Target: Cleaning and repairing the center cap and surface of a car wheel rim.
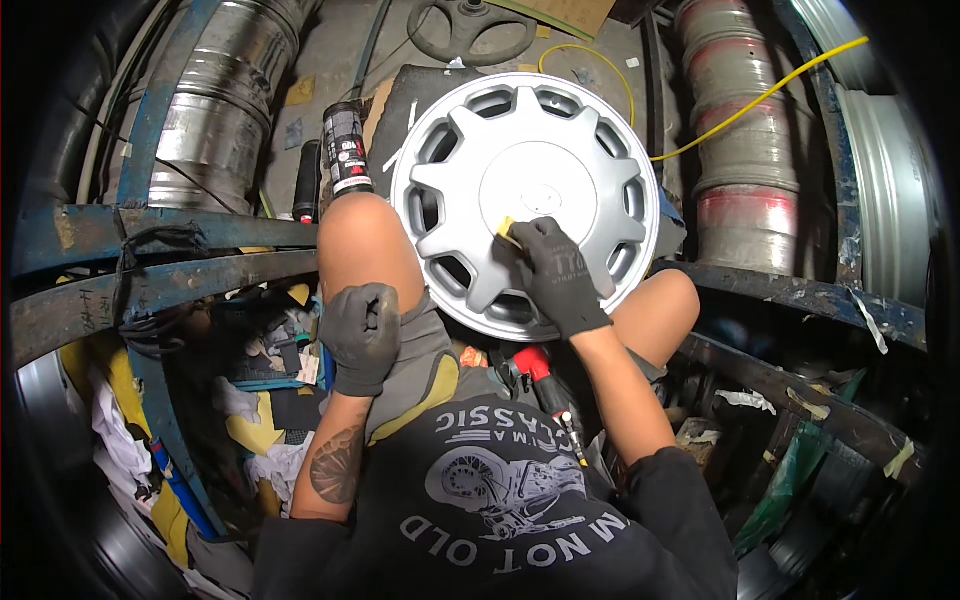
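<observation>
A silver wheel cover [540, 170] with slots around its rim leans in front of me between my knees. My right hand [556, 275], in a dark grey glove, pinches a small yellow piece of what looks like sandpaper [506, 228]. Its fingertips lie against the cover's face, just below and left of the oval centre emblem. In a matching glove, my left hand [361, 335] is curled into a fist on my left thigh, away from the cover. Nothing shows in that fist.
A dark spray can [346, 150] stands beyond my left knee. Metal wheel rims are stacked at left [215, 100] and right [745, 150], behind blue metal frames [200, 230]. A yellow hose [760, 105] crosses at right. A steering wheel [470, 30] lies at the back.
</observation>
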Demonstrator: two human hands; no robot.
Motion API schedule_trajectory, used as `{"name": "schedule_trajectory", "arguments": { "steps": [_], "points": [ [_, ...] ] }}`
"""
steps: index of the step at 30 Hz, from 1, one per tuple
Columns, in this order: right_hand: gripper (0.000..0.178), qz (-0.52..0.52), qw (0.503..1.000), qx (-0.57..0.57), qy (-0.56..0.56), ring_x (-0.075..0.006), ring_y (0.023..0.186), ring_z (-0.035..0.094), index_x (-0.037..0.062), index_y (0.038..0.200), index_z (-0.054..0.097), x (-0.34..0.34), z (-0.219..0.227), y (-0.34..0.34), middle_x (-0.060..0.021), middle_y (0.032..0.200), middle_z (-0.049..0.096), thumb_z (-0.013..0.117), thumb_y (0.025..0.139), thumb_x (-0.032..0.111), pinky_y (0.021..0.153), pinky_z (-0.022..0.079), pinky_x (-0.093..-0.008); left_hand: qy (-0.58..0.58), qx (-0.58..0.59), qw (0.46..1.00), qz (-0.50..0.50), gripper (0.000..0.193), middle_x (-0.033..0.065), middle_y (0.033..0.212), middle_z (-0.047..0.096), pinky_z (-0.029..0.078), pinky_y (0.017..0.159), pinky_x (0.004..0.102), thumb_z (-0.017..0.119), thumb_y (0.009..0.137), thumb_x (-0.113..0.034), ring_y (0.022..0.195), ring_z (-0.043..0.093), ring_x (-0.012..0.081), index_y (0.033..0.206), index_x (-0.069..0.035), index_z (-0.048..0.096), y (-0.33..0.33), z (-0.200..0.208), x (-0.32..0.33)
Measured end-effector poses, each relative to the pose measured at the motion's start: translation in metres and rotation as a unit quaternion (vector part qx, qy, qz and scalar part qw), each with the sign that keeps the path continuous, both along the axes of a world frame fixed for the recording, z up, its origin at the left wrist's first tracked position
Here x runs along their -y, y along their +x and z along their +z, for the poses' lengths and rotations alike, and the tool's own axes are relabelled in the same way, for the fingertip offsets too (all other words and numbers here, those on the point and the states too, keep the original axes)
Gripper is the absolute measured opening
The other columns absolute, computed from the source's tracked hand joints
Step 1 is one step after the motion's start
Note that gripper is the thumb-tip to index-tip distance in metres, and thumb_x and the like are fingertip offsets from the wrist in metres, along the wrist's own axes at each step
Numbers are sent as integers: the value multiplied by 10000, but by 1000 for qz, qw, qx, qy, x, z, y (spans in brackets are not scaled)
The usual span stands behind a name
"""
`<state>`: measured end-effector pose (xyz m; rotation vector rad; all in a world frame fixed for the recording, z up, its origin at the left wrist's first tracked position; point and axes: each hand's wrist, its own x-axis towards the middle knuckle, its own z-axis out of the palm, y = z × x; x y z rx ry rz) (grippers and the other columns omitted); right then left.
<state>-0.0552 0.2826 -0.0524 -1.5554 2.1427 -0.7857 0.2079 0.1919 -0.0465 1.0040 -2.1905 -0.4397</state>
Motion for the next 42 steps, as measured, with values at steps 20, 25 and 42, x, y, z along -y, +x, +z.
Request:
{"name": "schedule_trajectory", "arguments": {
  "steps": [20, 25, 42],
  "points": [
    [477, 55, 942, -319, 88, -225, 738, 674, 118, 1323, 602, 5, -28, 5, -53, 857, 663, 633, 847, 138, 651, 501, -396, 27, -52, 998, 3, 30, 118, 750, 607, 455, 614, 368, 675, 851, -14, 640, 579, 281, 852, -36, 653, 4, -4, 1],
    [515, 46, 946, -310, 85, -242, 755, 683, 121, 1354, 577, 15, -29, 4, -64, 874, 664, 633, 843, 136, 655, 522, -406, 40, -48, 998, 16, 25, 116, 749, 604, 455, 616, 369, 674, 850, -15, 641, 577, 284, 858, -34, 659, 2, -1, 0],
    [500, -21, 986, -149, 67, -321, 776, 684, 136, 1317, 605, -13, -9, 10, -117, 845, 665, 674, 823, 119, 678, 524, -448, -24, 39, 993, -113, 40, 81, 744, 637, 478, 623, 396, 706, 831, -92, 644, 611, 280, 862, -80, 683, -15, 24, -9]
  ]
}}
